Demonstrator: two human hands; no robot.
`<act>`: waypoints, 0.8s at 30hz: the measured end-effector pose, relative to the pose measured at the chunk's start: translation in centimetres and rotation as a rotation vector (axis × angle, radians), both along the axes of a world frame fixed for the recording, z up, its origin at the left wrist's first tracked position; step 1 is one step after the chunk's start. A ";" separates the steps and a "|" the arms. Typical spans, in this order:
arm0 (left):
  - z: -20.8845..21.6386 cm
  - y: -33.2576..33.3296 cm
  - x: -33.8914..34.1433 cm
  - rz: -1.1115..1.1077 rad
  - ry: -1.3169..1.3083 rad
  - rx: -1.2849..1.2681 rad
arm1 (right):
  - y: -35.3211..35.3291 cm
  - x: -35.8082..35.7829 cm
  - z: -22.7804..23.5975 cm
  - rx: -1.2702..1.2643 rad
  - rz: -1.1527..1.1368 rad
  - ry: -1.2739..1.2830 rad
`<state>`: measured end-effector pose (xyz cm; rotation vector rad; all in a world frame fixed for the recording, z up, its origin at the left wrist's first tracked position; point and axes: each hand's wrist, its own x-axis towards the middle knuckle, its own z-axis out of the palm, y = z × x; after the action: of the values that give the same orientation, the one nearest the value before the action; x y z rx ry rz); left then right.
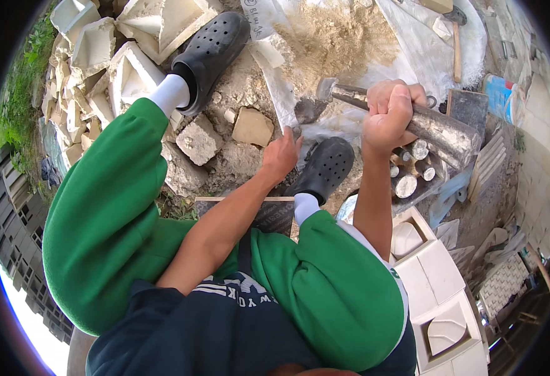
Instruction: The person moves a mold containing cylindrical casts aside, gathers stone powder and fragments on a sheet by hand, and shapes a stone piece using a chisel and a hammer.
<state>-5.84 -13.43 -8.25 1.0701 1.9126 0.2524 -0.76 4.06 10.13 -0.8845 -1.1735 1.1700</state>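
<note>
My right hand (386,116) is closed in a fist around a heavy, dusty tapered tool (445,135). Its thick round end points to the right, and its narrow end with a pale metal tip (326,88) points left over the white sheet (406,66). Lower and to the left, my left hand (281,155) reaches down by the sheet's edge, fingers drawn together at a small grey lump (296,132). What the fingers grip there is too small to make out. A dark grey patch or stone (310,110) lies just beyond the fingertips.
Broken cream-coloured hollow moulds (93,47) and rubble blocks (253,127) lie at left. Sandy powder (344,37) covers the sheet. A wooden-handled hammer (457,50) lies at the upper right. Several round rods (406,186) stand by my right forearm, near white moulds (435,269).
</note>
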 end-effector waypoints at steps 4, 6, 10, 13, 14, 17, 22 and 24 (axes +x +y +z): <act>-0.3 -0.2 0.0 -0.001 -0.006 -0.039 | 0.8 1.1 0.5 -0.069 0.003 0.013; 0.1 -0.4 -0.1 -0.007 -0.002 -0.056 | 0.5 1.4 1.9 0.063 0.009 0.105; -0.3 0.2 0.1 -0.001 0.013 -0.013 | -0.5 1.6 -1.0 0.045 0.020 0.079; -0.7 0.1 0.1 -0.008 0.040 -0.008 | -0.3 1.3 -1.0 -0.071 0.018 0.000; -0.6 -0.1 0.0 -0.015 0.049 -0.011 | -0.6 1.5 -0.4 -0.034 0.036 0.030; -0.6 0.1 0.0 -0.010 0.033 0.024 | -1.2 2.8 1.2 0.130 0.046 0.168; -0.5 0.0 0.2 -0.014 0.040 0.012 | -1.4 3.5 -1.3 0.008 0.000 0.070; -0.6 -0.1 0.0 -0.011 0.049 -0.002 | -1.0 3.7 -0.5 -0.001 -0.001 0.089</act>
<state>-5.81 -13.54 -8.86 1.0942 1.9499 0.2204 2.90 3.05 9.65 -0.8250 -1.1006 1.1972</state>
